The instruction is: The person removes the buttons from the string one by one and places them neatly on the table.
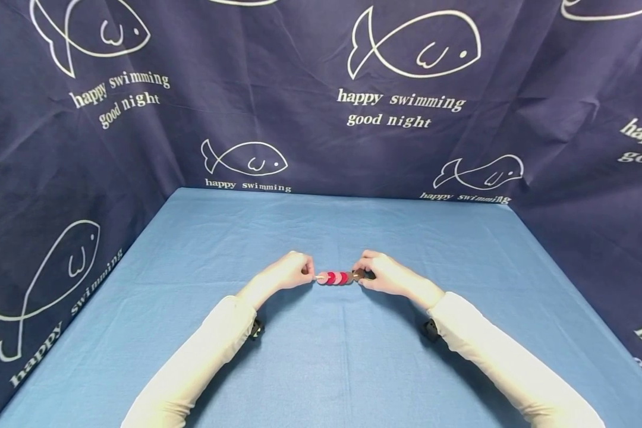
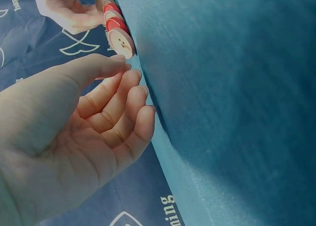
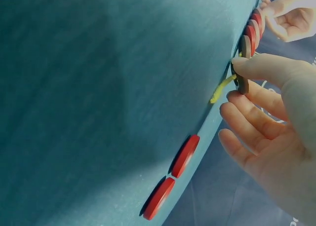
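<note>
A row of round buttons on a string lies across the middle of the blue cloth, pink and red by turns, with brown ones at the right end. At its left end, my left hand pinches the string beside the last pink button, thumb tip against forefinger. My right hand grips the end brown button between thumb and forefinger, its other fingers loosely bent. A yellow string end sticks out past that button. The string between left thumb and forefinger is mostly hidden.
Two loose red buttons lie on the blue cloth near my right hand; the hand and forearm hide them in the head view. A dark blue curtain with white fish drawings stands behind and at both sides.
</note>
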`<action>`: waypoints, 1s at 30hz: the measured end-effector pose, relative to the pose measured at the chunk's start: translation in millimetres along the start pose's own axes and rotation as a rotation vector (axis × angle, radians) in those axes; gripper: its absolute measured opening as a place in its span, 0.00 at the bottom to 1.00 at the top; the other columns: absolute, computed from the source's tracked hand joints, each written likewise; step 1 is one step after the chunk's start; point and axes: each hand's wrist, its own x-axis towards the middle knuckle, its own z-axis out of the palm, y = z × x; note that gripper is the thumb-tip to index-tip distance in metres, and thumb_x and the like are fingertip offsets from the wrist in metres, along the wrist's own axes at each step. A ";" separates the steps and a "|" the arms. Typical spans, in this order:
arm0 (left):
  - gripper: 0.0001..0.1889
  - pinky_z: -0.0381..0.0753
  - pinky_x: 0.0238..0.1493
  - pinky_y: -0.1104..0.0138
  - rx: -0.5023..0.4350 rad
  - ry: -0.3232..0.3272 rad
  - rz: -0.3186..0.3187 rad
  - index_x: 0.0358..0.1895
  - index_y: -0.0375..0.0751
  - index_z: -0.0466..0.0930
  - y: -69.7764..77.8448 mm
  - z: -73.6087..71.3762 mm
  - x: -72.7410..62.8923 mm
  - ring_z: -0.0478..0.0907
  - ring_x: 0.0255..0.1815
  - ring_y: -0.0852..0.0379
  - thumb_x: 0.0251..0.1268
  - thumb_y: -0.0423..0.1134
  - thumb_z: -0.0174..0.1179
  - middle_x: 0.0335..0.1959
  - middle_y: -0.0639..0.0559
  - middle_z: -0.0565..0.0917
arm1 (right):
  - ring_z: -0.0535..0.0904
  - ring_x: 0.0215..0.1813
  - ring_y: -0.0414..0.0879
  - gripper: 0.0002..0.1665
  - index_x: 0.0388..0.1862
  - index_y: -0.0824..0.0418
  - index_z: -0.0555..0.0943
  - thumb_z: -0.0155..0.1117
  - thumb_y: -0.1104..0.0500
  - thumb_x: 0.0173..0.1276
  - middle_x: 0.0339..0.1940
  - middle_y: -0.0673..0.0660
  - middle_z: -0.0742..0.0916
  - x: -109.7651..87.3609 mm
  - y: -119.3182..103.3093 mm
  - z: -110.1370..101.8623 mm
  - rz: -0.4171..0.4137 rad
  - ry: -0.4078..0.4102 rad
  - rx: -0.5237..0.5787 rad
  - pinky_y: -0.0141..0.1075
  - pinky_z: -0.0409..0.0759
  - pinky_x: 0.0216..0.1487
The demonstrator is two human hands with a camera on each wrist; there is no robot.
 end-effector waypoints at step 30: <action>0.06 0.66 0.27 0.74 0.004 -0.006 -0.012 0.25 0.40 0.76 0.5 0.5 0.5 0.64 0.20 0.64 0.59 0.31 0.57 0.21 0.54 0.76 | 0.76 0.33 0.46 0.11 0.40 0.65 0.83 0.66 0.67 0.56 0.31 0.55 0.79 -9.3 2.3 -8.6 0.029 0.010 -0.020 0.34 0.74 0.37</action>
